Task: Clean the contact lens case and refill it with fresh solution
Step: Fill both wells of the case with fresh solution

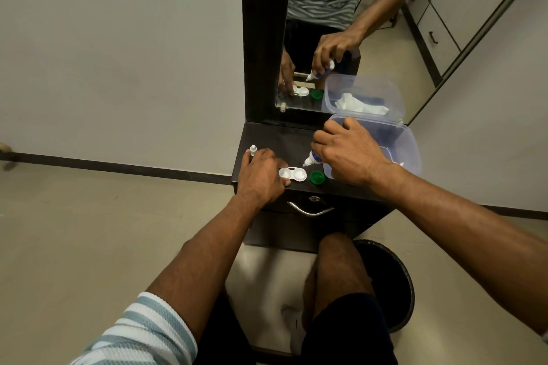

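Observation:
A white contact lens case [293,173] with two open wells lies on the dark dresser top [275,139]. My left hand [262,176] rests on the top and pins the case's left end with its fingers. My right hand [348,151] holds a small white and blue solution bottle [312,158], tilted with its nozzle pointing down at the right well. A green cap [317,177] lies just right of the case. A small white bottle cap [253,149] stands upright behind my left hand.
A clear plastic box [409,151] with white tissue inside stands at the right of the top, under my right wrist. A mirror [320,38] rises behind it. A drawer handle [310,211] sits below, and a black stool [397,281] stands on the floor.

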